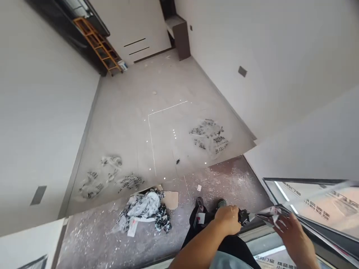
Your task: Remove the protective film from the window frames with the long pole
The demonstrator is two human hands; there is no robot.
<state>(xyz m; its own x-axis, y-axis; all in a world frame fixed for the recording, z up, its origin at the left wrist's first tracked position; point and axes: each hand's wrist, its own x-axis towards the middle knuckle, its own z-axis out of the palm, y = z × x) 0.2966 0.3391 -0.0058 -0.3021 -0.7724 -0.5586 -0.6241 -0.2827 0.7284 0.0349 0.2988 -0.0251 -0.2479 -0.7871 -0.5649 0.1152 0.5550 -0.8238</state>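
Note:
A strip of protective plastic film (265, 215), black and silvery white with printing on it, stretches crumpled between my hands. My left hand (227, 219) is closed in a fist round one end, with a dark bunched piece poking out beyond the fingers. Beside the window frame, my right hand (295, 235) has its fingers closed on the other end. A whitish length of film runs from there toward the open window sash (308, 200), blurred at the far right. The sash's panes carry dark printed characters.
A heap of crumpled film (146, 205) lies on cardboard (170, 200) at my left. Thin printed plastic sheets (209, 136) are spread on the floor ahead. An orange ladder (97, 45) and a white bucket (122, 65) stand at the far left. My feet are on a speckled floor strip.

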